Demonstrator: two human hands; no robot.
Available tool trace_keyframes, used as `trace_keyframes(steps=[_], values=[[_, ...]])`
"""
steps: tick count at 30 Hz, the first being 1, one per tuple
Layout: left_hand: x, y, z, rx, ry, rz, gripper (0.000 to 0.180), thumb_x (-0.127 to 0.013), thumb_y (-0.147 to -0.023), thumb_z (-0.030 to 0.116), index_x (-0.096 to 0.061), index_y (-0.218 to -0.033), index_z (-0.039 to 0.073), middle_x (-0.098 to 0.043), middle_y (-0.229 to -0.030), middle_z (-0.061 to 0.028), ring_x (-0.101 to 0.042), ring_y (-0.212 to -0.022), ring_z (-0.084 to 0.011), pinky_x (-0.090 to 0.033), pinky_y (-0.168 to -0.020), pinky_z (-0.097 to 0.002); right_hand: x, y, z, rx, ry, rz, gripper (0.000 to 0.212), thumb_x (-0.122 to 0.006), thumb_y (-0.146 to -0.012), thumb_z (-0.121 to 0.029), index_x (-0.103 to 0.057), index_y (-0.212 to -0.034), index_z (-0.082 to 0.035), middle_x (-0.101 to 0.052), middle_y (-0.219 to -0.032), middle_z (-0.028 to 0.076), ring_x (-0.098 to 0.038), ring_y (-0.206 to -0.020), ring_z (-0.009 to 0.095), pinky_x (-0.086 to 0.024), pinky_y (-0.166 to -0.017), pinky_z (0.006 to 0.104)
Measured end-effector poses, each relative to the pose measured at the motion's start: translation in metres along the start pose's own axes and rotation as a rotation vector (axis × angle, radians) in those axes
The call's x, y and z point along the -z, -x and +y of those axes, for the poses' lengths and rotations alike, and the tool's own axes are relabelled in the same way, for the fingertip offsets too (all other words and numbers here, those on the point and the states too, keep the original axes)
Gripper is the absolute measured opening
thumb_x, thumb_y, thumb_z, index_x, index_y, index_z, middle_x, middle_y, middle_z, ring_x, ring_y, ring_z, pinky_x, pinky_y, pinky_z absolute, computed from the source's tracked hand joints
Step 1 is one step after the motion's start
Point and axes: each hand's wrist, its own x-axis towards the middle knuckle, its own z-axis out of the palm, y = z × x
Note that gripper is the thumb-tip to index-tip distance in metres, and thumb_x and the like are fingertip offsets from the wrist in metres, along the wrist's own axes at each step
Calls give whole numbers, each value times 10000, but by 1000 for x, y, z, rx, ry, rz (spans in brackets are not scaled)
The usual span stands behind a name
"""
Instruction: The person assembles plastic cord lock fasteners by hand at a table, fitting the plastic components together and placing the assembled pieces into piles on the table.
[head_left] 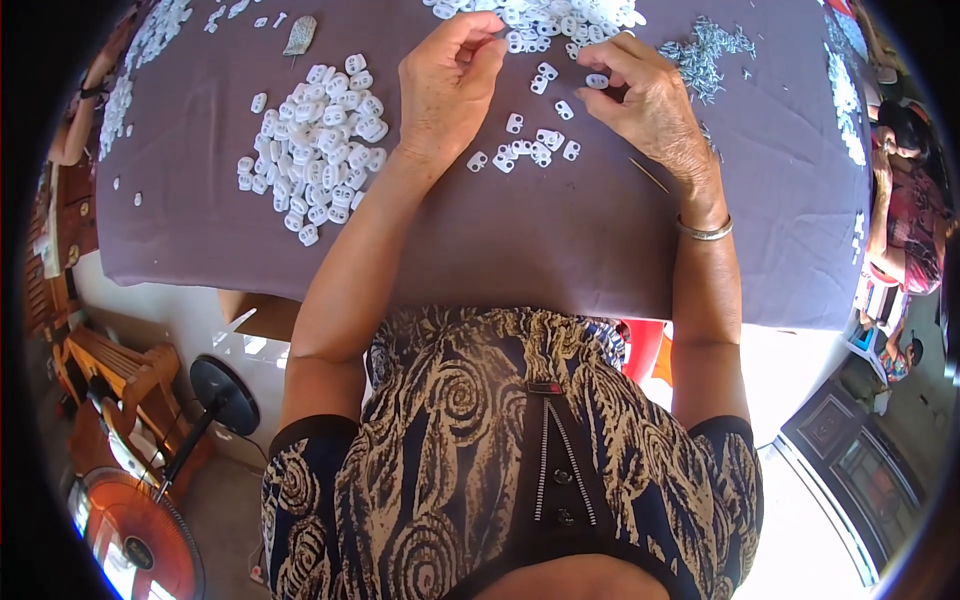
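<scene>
My right hand pinches one small white plastic piece above the purple-covered surface; my left hand has fingertips pressed together, contents unclear. Advisable: steady both wrists, align parts squarely.

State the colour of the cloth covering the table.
The cloth is a plain dull purple-grey, seen best in the head view, the only one.

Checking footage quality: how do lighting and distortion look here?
Head view: even daylight on the purple tablecloth, floor at lower right blown out white; fisheye bends the table edge, corners black; the small white plastic pieces stay sharp.
</scene>
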Motion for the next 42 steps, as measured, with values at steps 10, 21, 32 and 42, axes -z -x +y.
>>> trace_keyframes(steps=[10, 21, 32, 42], values=[[2, 3, 12, -10, 175, -91, 120, -582, -904, 15, -594, -1023, 6, -589, -841, 10, -531, -766, -48, -443, -693, -186, -4, 1, -16, -47, -21, -288, 117, -682, -761, -3, -591, -831, -23, -548, -724, 42, -506, -601, 111, -422, -545, 273], [-12, 12, 14, -9, 240, -200, 346, -655, -803, -26, -584, -1134, 45, -628, -914, -47, -593, -779, -75, -479, -578, -206, -23, 0, -28, -454, -793, 89, 26, -633, -870, -48, -639, -882, -25, -558, -713, -29, -479, -635, 41, -403, -564, 198], [-12, 13, 14, 51, 324, -202, 302, -600, -829, -75, -586, -1111, 32, -623, -853, -37, -620, -748, -80, -495, -624, -199, -26, 5, -18, -334, -559, 13, 59, -590, -895, -52, -637, -909, -18, -638, -794, 0, -523, -679, 33, -440, -610, 180], [-11, 10, 18, 108, 386, -134, 236, -607, -858, -49, -580, -1087, -1, -625, -842, -50, -615, -757, -92, -507, -644, -212, -38, 5, -18, -296, -576, 144, 56, -652, -812, -57, -628, -852, -26, -642, -741, 1, -543, -634, 44, -470, -582, 226]])
